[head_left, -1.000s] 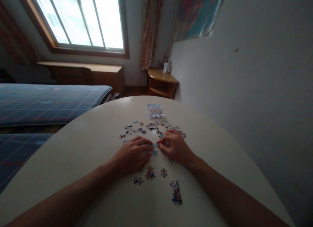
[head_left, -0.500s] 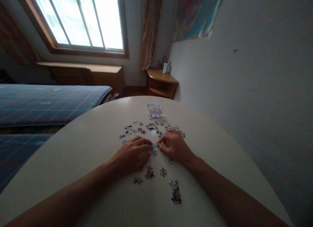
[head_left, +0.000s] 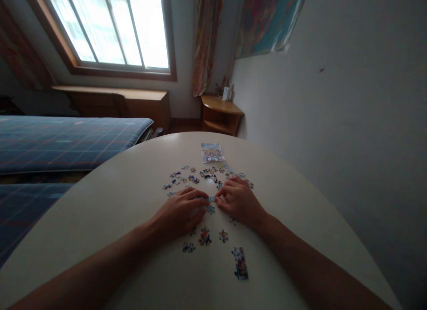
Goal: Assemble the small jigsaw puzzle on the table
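The centremost puzzle piece [head_left: 212, 199] is pale blue, as is the loose piece [head_left: 211, 210] just below it, while the joined strip [head_left: 240, 263] mixes dark blue, muted red and white. The picture sheet [head_left: 212, 153] is blue and white with tan across its middle, against a creamy white tabletop [head_left: 133, 194]. The mattress [head_left: 83, 141] is blue plaid with pale and reddish lines.

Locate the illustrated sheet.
In the head view, the illustrated sheet lies centrally near the far edge of the white table, just beyond the puzzle pieces.
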Demonstrator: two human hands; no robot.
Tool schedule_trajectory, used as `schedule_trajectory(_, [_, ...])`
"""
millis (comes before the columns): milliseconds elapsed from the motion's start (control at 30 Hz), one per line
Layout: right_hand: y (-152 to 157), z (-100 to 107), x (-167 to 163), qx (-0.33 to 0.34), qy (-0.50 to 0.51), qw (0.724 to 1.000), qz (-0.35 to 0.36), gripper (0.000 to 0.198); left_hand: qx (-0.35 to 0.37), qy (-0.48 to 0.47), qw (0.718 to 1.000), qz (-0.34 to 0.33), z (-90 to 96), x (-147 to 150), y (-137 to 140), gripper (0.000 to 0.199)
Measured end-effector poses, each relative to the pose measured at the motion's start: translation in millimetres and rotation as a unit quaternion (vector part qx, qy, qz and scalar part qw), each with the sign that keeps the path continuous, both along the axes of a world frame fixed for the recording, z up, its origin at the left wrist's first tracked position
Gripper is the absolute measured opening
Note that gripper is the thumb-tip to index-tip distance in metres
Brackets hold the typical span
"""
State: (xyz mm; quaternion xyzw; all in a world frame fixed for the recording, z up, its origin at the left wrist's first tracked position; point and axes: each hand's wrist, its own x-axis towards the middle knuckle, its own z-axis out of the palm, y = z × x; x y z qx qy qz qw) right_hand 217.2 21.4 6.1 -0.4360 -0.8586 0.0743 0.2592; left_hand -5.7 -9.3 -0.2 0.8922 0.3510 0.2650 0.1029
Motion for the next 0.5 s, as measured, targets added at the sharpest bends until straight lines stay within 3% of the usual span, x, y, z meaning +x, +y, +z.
schedule_trajectory(200, [2.3, -1.8, 1.0, -0.013, 0.056, 0.998, -0.011, 0.005, 0.008, -0.007, 1.0, -0.002, -1.9, -0.7, 1.0, 0.022])
schedule_trajectory(400, [11.0, -6.3, 6.0, -0.022, 0.121, 0.987, -0.101, 0.011, 0.011, 0.003, 1.0, -0.002, -3.0, -1.1, 1.9, 0.022])
schedule_trajectory(500, [13.7, -10.2, 8.2, -0.02, 0.123, 0.986, -0.11, 0.018, 0.016, -0.005, 1.0, -0.007, -2.6, -0.7, 1.8, 0.022])
